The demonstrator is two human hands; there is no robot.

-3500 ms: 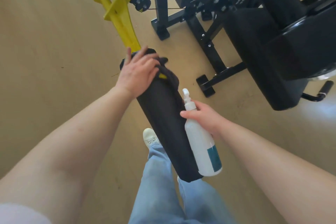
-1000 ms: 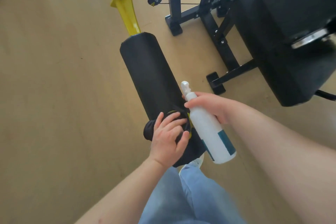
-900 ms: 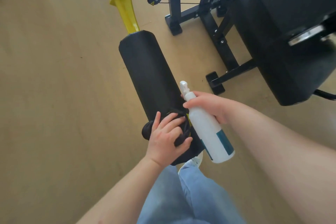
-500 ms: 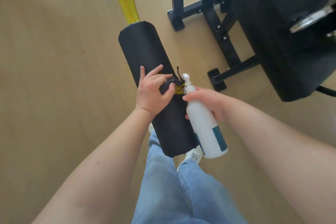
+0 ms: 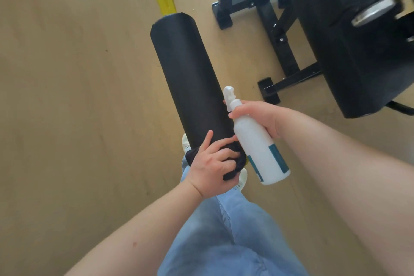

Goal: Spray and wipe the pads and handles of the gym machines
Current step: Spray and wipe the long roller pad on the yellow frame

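Left hand [image 5: 210, 170], clutching a crumpled black cloth [image 5: 238, 162], has slid down the black cylindrical pad [image 5: 186, 69] to its near end — stroke finished.

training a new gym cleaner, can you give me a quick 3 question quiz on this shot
1. True or false: the left hand holds the dark cloth against the near end of the roller pad.
2. The right hand grips: A) a towel, B) the white spray bottle, C) nothing.
3. Fill in: the pad is fixed to a ___ arm.

Key: 1 true; 2 B; 3 yellow.
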